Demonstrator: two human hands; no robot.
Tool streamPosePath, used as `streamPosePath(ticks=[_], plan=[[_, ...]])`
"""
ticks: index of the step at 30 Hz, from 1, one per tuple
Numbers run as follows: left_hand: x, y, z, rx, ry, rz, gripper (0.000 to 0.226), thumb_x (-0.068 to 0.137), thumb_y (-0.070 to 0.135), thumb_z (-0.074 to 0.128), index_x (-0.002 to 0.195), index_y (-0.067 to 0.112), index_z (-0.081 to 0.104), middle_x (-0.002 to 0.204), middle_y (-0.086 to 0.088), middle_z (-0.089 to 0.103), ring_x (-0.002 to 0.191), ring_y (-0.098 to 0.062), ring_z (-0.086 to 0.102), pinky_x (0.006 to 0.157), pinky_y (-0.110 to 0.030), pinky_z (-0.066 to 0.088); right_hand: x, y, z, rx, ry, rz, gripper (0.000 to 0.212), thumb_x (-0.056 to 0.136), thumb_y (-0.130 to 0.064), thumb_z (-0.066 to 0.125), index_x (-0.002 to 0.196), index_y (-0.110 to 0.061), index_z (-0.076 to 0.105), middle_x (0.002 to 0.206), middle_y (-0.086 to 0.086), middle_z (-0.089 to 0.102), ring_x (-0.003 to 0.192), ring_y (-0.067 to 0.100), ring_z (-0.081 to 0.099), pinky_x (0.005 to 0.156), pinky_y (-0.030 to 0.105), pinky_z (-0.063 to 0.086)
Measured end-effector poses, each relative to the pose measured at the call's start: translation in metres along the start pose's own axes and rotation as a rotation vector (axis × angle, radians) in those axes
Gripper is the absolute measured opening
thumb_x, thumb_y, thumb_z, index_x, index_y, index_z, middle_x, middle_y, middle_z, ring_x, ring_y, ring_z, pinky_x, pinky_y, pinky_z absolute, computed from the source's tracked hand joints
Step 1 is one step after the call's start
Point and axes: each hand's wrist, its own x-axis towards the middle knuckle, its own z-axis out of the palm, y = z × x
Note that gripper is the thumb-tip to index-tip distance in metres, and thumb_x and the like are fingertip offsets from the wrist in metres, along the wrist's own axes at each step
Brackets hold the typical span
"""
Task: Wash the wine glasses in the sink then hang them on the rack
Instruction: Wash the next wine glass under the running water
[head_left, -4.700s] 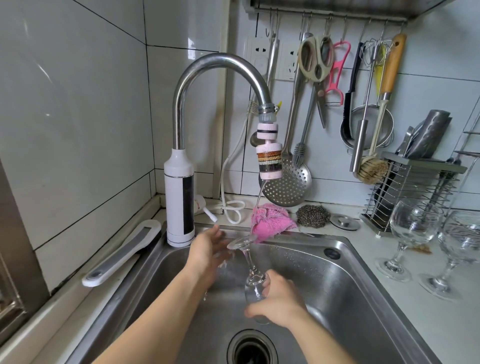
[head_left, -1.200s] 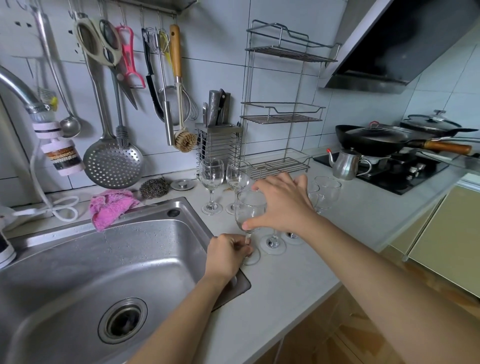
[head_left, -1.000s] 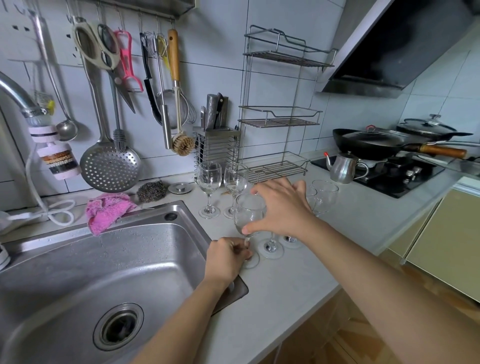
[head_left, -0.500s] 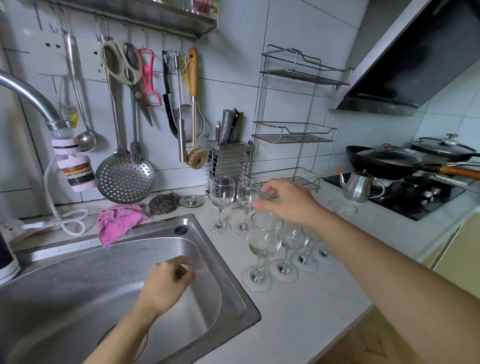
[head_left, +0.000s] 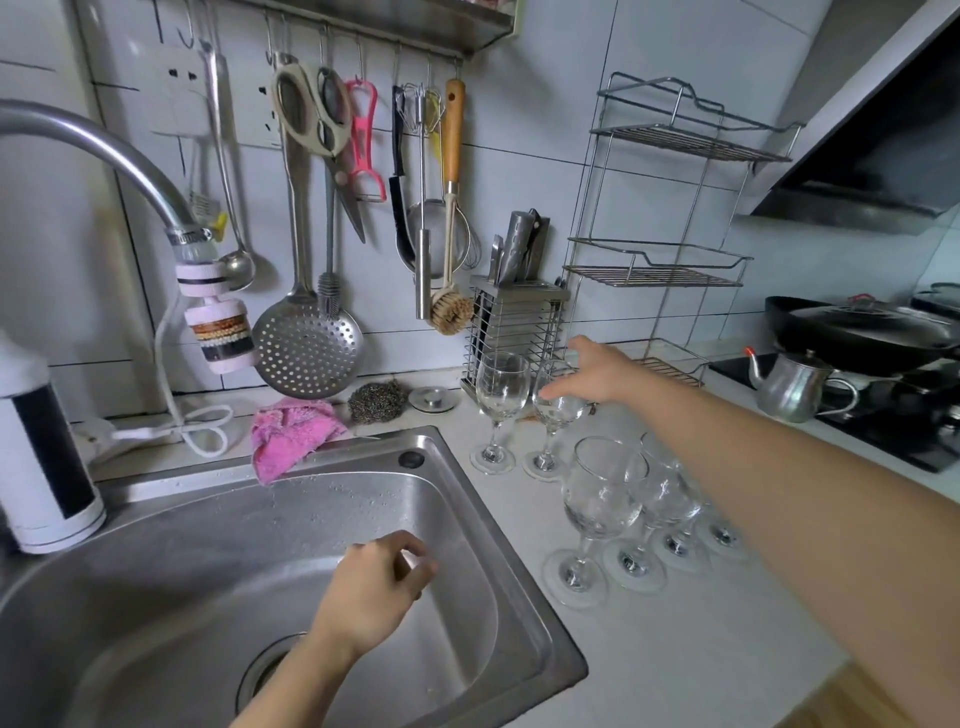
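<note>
Several clear wine glasses stand upright on the white counter right of the steel sink (head_left: 363, 448). Two stand at the back, a taller glass (head_left: 502, 387) and a second back glass (head_left: 558, 415). A front row begins with the nearest glass (head_left: 602, 499) and the one behind it (head_left: 669, 501); the rest are partly hidden by my right forearm. My right hand (head_left: 597, 371) reaches over the second back glass with fingers spread and the thumb at its rim. My left hand (head_left: 376, 582) hovers over the sink basin, loosely curled and holding nothing.
A tiered wire rack (head_left: 660, 260) stands against the wall behind the glasses, beside a knife holder (head_left: 514, 332). Utensils hang on a rail above. A pink cloth (head_left: 291, 431) and scourer (head_left: 376, 400) lie behind the sink. The tap (head_left: 104, 145) arches at left; a kettle (head_left: 795, 384) and wok (head_left: 857, 327) sit at right.
Both hands let go of the washed glass, which now stands in the front row. My right hand has moved back over the second back glass; my left hand stays over the sink.
</note>
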Motion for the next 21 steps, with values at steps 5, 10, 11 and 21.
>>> streamPosePath(ticks=[5,10,11,21], plan=[[0.001,0.000,0.000,0.018,-0.002,-0.002,0.005,0.094,0.030,0.069,0.089,0.030,0.068,0.060,0.013,0.070,0.056,-0.006,0.064,0.066,-0.027,0.053,0.009,0.002,0.010,-0.052,-0.081,0.015,0.103,0.073,-0.046,0.083,0.153,-0.011,0.028,0.155,0.008,0.037,0.138,0.026,0.040,0.111,0.037,0.039],[0.003,-0.002,0.000,0.023,0.002,-0.011,0.005,0.094,0.032,0.070,0.090,0.032,0.066,0.061,0.013,0.071,0.056,-0.005,0.064,0.066,-0.028,0.054,0.008,0.003,0.006,-0.039,-0.064,0.029,0.098,0.070,-0.045,0.085,0.147,-0.007,0.038,0.149,0.010,0.043,0.133,0.027,0.045,0.108,0.036,0.042],[0.003,-0.002,0.000,0.024,0.002,-0.011,0.006,0.094,0.032,0.070,0.090,0.033,0.066,0.061,0.013,0.071,0.056,-0.005,0.064,0.066,-0.029,0.055,0.006,0.004,0.006,-0.033,-0.058,0.030,0.099,0.070,-0.045,0.085,0.148,-0.008,0.037,0.150,0.010,0.043,0.134,0.027,0.044,0.108,0.036,0.041],[0.002,-0.001,0.002,0.035,0.008,-0.002,0.003,0.094,0.029,0.070,0.095,0.031,0.068,0.063,0.013,0.072,0.056,-0.004,0.064,0.067,-0.029,0.055,-0.023,0.005,-0.035,0.082,0.190,0.002,0.096,0.061,-0.049,0.088,0.142,-0.018,0.047,0.141,0.008,0.051,0.130,0.025,0.048,0.097,0.031,0.041]])
